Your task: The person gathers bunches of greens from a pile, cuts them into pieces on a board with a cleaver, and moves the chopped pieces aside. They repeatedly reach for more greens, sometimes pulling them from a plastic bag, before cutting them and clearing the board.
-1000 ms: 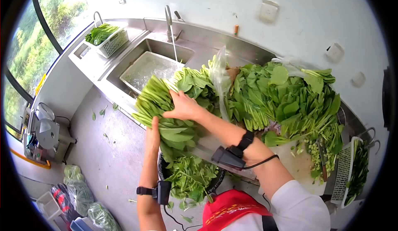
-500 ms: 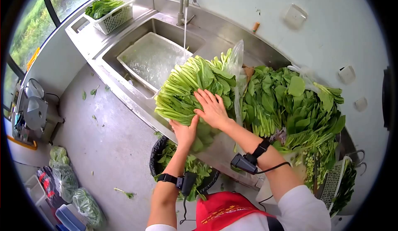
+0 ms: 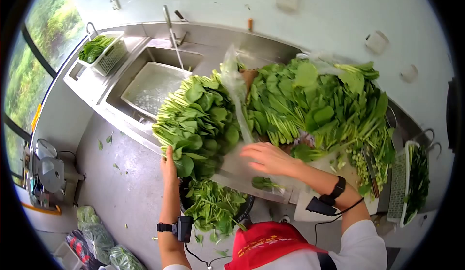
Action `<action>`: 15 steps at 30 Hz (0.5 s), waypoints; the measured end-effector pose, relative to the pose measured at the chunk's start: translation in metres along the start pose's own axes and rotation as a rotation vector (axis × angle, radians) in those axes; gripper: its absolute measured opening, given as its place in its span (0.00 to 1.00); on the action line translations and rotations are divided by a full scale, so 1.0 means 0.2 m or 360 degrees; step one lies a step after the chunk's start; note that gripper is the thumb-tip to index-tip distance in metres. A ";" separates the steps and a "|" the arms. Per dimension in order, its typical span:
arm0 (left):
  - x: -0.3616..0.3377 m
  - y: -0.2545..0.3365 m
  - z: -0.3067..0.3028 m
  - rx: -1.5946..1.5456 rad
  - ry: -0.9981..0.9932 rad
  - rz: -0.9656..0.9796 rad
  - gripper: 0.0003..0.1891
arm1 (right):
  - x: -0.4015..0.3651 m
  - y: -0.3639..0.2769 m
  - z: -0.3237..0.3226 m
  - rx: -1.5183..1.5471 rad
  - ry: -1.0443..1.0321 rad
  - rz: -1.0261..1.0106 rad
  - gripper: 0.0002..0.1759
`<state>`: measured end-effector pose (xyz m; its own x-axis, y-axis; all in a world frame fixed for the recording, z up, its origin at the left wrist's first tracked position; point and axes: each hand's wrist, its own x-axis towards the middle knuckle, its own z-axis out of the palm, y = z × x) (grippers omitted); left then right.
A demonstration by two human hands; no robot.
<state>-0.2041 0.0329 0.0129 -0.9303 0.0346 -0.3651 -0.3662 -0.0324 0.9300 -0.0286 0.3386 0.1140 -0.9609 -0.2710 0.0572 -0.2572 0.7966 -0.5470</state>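
Right hand [image 3: 269, 158] slid off greens bundle [image 3: 198, 120], fingers splayed, released; left hand [image 3: 169, 162] fingers flat against it; bin [image 3: 250, 205] held leaves.

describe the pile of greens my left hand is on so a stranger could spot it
Find the steel sink with the water-filled tub. Right beside it on the counter lies a stack of greens, the left hand against its near end. Unlike the bigger loose heap past the clear bag, it is neat, stems all pointing toward the sink.
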 end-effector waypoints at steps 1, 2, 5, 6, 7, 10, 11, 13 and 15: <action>-0.07 0.05 0.04 -0.0175 -0.0046 0.0042 0.34 | -0.12 0.01 -0.01 0.0051 -0.0008 0.0094 0.20; -0.13 0.10 0.12 -0.0060 0.0089 0.0090 0.34 | -0.23 0.02 -0.02 0.0104 -0.0014 0.0184 0.19; 0.13 -0.13 0.27 0.0266 0.0388 0.0211 0.30 | -0.54 0.04 -0.02 0.0280 0.0003 0.0400 0.18; 0.20 -0.19 0.29 0.0368 0.0324 0.0251 0.31 | -0.62 0.02 -0.02 0.0287 0.0092 0.0395 0.17; 0.43 -0.41 0.24 0.0409 0.0306 0.0567 0.31 | -0.70 0.01 -0.03 0.0321 0.0110 0.0464 0.17; 0.44 -0.36 0.16 0.0774 0.0157 0.0780 0.32 | -0.90 -0.04 0.00 0.0453 0.0180 0.0646 0.17; 0.42 -0.34 0.12 0.0890 0.0040 0.0739 0.34 | -0.94 -0.04 0.01 0.0489 0.0206 0.0663 0.17; 0.37 -0.29 0.09 0.1524 -0.0035 0.0790 0.29 | -1.00 -0.05 0.01 0.0516 0.0234 0.0679 0.16; 0.31 -0.23 -0.04 0.2670 -0.0180 0.0662 0.27 | -1.06 -0.08 0.01 0.0511 0.0206 0.0656 0.16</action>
<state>-0.2452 0.0293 -0.0521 -0.9166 0.3608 -0.1724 0.3648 0.9310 0.0089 0.1804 0.3819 0.1094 -0.9855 0.1143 -0.1251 0.1691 0.6123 -0.7724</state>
